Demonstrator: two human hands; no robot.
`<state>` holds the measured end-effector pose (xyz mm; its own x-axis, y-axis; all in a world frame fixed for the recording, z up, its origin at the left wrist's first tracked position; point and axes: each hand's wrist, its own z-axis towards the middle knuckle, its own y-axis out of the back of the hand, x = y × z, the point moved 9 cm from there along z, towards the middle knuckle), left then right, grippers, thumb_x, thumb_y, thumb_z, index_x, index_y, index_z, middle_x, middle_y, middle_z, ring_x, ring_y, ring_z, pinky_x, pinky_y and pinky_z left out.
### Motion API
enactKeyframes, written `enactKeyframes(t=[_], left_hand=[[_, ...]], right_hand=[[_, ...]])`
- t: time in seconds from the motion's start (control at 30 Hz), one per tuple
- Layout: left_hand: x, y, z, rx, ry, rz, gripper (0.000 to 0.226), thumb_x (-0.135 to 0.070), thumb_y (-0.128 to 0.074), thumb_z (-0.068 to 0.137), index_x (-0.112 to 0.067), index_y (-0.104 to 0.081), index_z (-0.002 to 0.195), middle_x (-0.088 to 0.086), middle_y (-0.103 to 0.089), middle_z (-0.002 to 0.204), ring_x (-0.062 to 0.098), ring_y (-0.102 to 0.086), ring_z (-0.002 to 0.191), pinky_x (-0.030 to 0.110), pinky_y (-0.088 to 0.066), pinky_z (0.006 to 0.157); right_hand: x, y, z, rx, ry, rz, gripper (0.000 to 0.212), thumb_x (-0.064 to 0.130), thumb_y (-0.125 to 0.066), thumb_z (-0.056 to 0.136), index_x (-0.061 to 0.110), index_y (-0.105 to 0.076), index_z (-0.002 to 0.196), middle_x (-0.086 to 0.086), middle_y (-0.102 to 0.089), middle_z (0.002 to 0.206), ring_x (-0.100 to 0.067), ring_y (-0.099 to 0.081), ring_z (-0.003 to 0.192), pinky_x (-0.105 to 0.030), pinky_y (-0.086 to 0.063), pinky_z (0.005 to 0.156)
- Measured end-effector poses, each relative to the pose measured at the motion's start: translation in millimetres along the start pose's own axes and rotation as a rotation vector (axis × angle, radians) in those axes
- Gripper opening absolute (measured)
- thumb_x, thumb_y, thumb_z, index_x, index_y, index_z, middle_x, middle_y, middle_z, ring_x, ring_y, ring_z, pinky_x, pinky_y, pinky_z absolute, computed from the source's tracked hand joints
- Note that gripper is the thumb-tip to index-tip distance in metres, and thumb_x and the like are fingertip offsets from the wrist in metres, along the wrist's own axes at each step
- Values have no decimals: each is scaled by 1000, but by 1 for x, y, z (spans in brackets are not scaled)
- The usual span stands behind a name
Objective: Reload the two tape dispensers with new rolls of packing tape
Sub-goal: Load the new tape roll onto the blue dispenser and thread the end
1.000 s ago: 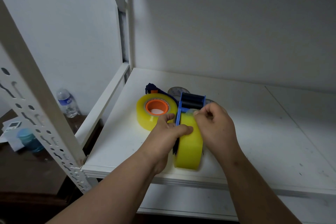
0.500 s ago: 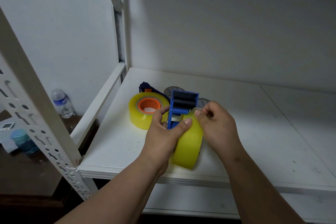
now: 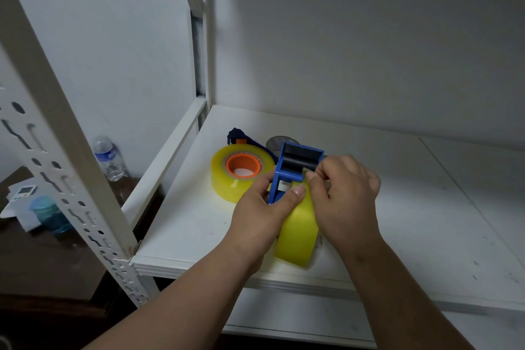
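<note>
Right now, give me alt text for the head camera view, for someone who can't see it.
Left hand grips a blue tape dispenser loaded with a yellow tape roll while the right hand pinches at the tape near its roller. A second roll lies flat on the white shelf behind.

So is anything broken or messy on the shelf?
Nothing looks broken or spilled. The white shelf board has small dark scuffs. A yellow tape roll with an orange core lies flat beside the blue plastic tape dispenser.

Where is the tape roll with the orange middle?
In the head view, the yellow tape roll with the orange core lies flat on the white shelf, left of the blue tape dispenser and beside the left hand.
</note>
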<state>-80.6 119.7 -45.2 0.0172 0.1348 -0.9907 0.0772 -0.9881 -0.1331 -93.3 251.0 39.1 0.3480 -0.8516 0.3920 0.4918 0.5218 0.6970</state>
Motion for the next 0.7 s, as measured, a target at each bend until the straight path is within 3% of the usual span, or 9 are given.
enactKeyframes(t=[0.17, 0.3, 0.43, 0.6, 0.7], left_hand=[[-1, 0, 3, 13, -12, 59, 24, -42, -62, 91, -46, -66, 114, 1, -72, 97, 17, -65, 88, 43, -54, 86], [-5, -2, 6, 19, -27, 134, 31, -46, -55, 89, -43, -64, 119, 6, -71, 100, 32, -64, 97, 48, -54, 88], [-8, -3, 8, 38, -41, 209, 30, -34, -51, 98, -40, -61, 126, 6, -70, 106, 24, -62, 101, 38, -51, 92], [-7, -5, 7, 21, -71, 210, 28, -43, -53, 96, -42, -62, 122, 8, -70, 107, 25, -63, 101, 39, -51, 91], [-8, -5, 6, -17, -75, 181, 30, -41, -58, 94, -40, -64, 124, 1, -73, 100, 17, -65, 94, 32, -52, 86]], right_hand=[[2, -2, 3, 1, 22, -25, 14, 23, -56, 84, 21, -49, 72, 7, -48, 75, -18, -51, 77, -27, -18, 81], [1, -1, 7, 10, 28, -53, 14, 23, -56, 85, 24, -48, 73, 8, -48, 74, -16, -50, 75, -27, -18, 81], [0, -2, 12, 36, 32, -118, 14, 27, -55, 86, 26, -49, 73, 7, -51, 74, -14, -50, 76, -28, -18, 84], [-4, -2, 17, 53, -9, -148, 22, 24, -57, 88, 26, -43, 71, 8, -50, 73, -13, -45, 73, -32, -20, 86], [-9, -3, 16, 50, -65, -117, 24, 24, -54, 91, 24, -40, 70, 9, -47, 69, -12, -43, 71, -34, -23, 90]])
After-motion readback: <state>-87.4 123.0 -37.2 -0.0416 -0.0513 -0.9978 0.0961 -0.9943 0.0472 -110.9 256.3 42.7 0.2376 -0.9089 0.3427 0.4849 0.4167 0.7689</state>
